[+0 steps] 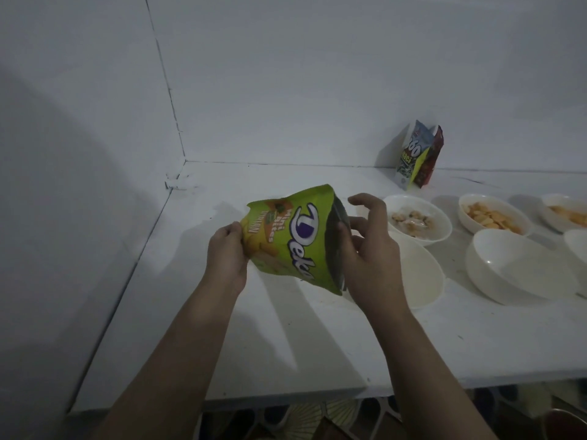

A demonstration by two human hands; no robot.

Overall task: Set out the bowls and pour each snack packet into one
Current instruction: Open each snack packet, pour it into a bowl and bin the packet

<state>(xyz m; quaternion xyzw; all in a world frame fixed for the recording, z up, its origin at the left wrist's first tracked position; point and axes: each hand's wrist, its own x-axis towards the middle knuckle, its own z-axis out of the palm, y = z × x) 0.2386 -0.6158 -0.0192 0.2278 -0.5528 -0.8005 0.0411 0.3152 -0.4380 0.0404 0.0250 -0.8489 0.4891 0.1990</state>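
Observation:
A green Deka snack packet (292, 239) lies sideways in the air above the white table, its torn mouth facing right. My left hand (227, 252) pinches its sealed bottom edge. My right hand (365, 246) holds the open mouth, thumb inside the silver lining, the other fingers spread. Right behind that hand stands an empty white bowl (419, 274), partly hidden. Another empty white bowl (521, 268) sits to its right. Farther back, one bowl (416, 217) holds pale snacks and another bowl (492, 215) holds orange crackers.
Two more packets (419, 155) lean on the back wall. At the right edge a bowl with orange snacks (568, 212) and another white bowl (579, 249) are cut off. The table (222, 328) meets a wall on its left; its front edge runs near my forearms.

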